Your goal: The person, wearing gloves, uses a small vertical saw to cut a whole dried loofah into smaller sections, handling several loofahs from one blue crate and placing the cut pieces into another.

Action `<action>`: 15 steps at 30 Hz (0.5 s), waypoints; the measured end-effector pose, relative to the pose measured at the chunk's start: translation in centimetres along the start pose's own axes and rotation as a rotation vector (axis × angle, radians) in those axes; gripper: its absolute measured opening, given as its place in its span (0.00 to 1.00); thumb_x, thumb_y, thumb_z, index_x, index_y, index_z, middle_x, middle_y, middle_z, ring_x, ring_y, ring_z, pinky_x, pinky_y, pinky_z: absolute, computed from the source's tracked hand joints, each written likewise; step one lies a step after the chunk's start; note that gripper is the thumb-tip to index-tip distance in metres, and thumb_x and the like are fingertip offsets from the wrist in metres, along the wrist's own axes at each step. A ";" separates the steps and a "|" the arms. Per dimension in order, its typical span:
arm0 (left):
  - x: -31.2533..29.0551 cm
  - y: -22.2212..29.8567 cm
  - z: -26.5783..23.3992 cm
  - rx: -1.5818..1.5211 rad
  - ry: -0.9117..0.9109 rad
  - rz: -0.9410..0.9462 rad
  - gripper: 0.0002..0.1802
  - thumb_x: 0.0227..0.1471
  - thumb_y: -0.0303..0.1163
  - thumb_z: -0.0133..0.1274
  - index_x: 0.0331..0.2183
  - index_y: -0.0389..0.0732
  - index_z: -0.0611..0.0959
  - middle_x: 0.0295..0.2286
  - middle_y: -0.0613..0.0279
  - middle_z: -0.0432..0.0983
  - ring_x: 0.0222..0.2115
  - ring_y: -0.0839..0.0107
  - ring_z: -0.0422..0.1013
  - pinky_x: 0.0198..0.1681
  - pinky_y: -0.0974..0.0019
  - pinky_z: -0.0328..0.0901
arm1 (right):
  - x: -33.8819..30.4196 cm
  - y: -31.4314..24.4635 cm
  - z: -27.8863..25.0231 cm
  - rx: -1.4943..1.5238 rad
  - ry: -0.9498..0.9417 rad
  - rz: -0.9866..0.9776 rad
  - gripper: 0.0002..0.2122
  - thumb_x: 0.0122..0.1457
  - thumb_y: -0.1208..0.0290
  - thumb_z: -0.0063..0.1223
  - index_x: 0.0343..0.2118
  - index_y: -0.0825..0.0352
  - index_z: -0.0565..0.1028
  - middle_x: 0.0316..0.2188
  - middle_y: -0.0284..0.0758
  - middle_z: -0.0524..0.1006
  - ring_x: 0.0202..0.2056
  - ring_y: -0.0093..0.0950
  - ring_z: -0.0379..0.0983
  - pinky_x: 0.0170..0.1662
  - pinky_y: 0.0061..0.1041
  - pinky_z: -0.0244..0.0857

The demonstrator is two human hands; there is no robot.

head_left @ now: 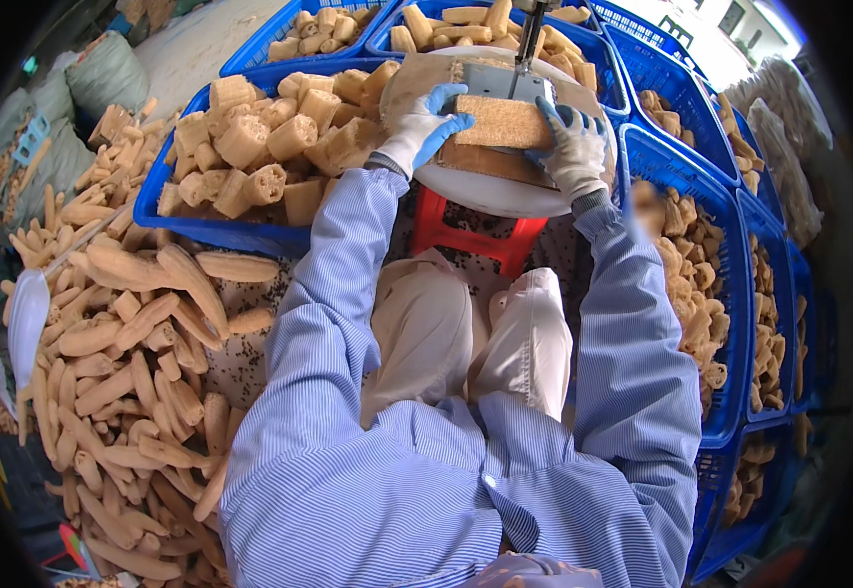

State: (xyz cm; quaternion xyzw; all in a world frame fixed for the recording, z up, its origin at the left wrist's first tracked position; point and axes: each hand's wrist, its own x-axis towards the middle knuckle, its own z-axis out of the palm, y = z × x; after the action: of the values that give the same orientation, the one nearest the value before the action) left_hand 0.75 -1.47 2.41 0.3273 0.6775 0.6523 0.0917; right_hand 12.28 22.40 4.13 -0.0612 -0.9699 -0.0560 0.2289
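A cut length of dried loofah [501, 122] lies crosswise against the grey metal plate [505, 82] of an upright cutting machine [534, 29]. My left hand [420, 125], in a white glove with blue fingers, grips its left end with the thumb along the near side. Around the right end close the fingers of my right hand [576, 145], in a matching glove. Under the piece is a brown board [490, 165], which rests on a round white top [490, 196]. A red plastic stool [472, 238] stands beneath that top. The cutting edge itself cannot be made out.
At the left, a blue basket [240, 233] holds thick loofah pieces [289, 137]. Whole loofahs [113, 333] are heaped on the floor beside me. To the right, a blue basket [730, 392] holds small offcuts [691, 255]. More blue baskets [647, 39] stand behind the machine.
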 end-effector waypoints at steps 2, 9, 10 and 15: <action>0.1 -0.7 0.2 0.002 0.035 0.061 0.28 0.55 0.33 0.62 0.57 0.42 0.73 0.55 0.61 0.71 0.54 0.69 0.67 0.58 0.68 0.63 | 0.3 -0.2 0.0 -0.023 0.008 -0.006 0.40 0.45 0.50 0.70 0.64 0.37 0.63 0.57 0.31 0.69 0.60 0.37 0.63 0.65 0.46 0.49; 1.5 -0.9 1.3 0.315 0.049 0.179 0.29 0.60 0.32 0.56 0.61 0.50 0.67 0.57 0.55 0.67 0.56 0.65 0.65 0.57 0.65 0.63 | 1.5 1.0 1.2 -0.030 0.026 0.014 0.40 0.44 0.49 0.70 0.63 0.37 0.64 0.56 0.31 0.69 0.58 0.37 0.64 0.62 0.42 0.56; 1.8 -1.8 1.4 0.336 0.063 0.209 0.30 0.60 0.32 0.55 0.61 0.51 0.66 0.57 0.55 0.67 0.55 0.65 0.65 0.57 0.65 0.63 | 1.7 1.0 1.2 -0.034 0.030 0.018 0.40 0.44 0.49 0.71 0.63 0.37 0.64 0.56 0.31 0.69 0.58 0.37 0.64 0.61 0.42 0.56; 4.3 -6.2 1.4 0.457 0.205 0.367 0.26 0.59 0.25 0.49 0.58 0.50 0.68 0.37 0.63 0.72 0.32 0.72 0.69 0.37 0.67 0.67 | 3.2 1.4 2.0 -0.071 0.037 -0.037 0.40 0.45 0.47 0.70 0.64 0.38 0.64 0.53 0.31 0.71 0.54 0.38 0.68 0.57 0.41 0.61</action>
State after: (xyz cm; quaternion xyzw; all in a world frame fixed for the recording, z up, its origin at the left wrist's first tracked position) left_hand -3.77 2.50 -2.28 0.3888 0.7419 0.5183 -0.1723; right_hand 8.77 24.37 3.89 -0.0503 -0.9639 -0.0956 0.2435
